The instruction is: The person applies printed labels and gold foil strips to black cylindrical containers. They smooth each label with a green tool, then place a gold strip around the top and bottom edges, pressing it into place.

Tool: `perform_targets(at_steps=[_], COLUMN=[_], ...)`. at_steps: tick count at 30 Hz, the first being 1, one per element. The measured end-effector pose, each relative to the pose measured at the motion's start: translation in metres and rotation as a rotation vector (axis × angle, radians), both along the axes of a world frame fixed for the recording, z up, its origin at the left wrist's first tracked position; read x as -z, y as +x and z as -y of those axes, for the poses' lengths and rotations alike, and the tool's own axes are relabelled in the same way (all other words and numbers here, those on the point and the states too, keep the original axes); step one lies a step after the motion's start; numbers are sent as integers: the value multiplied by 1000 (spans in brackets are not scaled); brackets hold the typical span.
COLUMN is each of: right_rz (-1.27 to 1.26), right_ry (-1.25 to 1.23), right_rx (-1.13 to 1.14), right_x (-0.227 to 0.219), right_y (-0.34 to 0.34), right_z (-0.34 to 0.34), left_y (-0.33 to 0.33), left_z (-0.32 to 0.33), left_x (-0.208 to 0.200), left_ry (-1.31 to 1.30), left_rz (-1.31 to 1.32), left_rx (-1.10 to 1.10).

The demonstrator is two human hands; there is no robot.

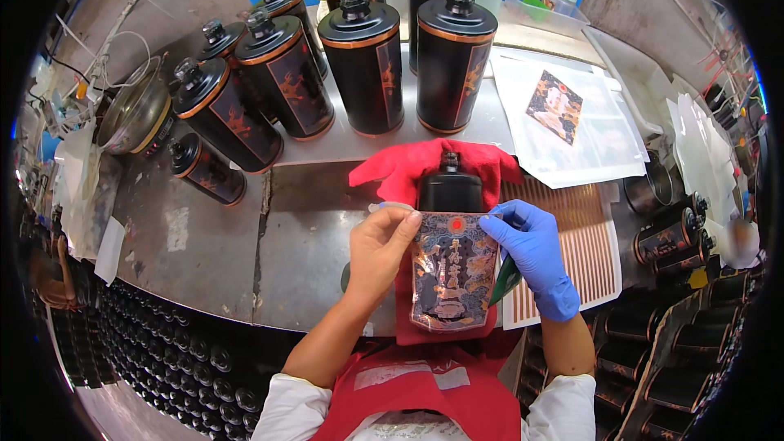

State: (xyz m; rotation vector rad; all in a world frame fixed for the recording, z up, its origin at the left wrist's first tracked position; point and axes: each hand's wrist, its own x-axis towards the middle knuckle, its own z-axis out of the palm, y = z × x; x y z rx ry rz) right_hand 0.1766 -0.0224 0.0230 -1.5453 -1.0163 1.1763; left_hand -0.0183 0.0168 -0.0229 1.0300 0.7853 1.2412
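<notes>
An ornate dark label [453, 278] with a red dot near its top hangs between my hands, its clear edges showing. My bare left hand [377, 249] pinches its upper left corner between thumb and finger. The upper right corner is pinched by my right hand [535, 257], which wears a blue glove. A flat green tool [505, 280] sticks out below the gloved fingers, apparently held in that palm. Behind the label, a black bottle [449, 191] lies on a red cloth [376, 170] with its neck pointing away; the label hides its lower part.
Several black bottles with copper bands [359, 65] stand on the ledge behind. A smaller bottle [208, 169] is at the left, near a metal bowl [135, 110]. Right are a diamond-shaped label [555, 106] on white sheets and a striped backing sheet [563, 245]. Racked bottles fill both lower sides.
</notes>
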Motion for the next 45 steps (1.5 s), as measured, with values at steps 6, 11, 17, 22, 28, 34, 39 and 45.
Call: perform_targets(at_steps=[6,11,17,22,28,34,39,45], right_rz=[-38,-94,-136,-134,-194,-297,-367,-372], right_ry=[14,7,2,-5,-21,-113,-235,-272], right_rx=[40,84,96,100,118,8,-55,-55], right_x=[0,3,8,13,26,32,41,42], right_y=[-2,-1,-1,0,6,10,6,0], right_z=[-16,-25,-30,-32,-28,4,45,61], left_y=[3,7,8,10,8,-12,-8,-5], left_z=[-10,-18,-24,-27,-27,9,19,14], left_x=[4,4,6,10,26,29,26,27], left_ry=[25,28,5,-28,-82,344,296,405], left_rz=[-35,-18,-34,-49,-59,-386,-463,-450], left_rx=[-75,-87,-91,-73,-63,197,382,309])
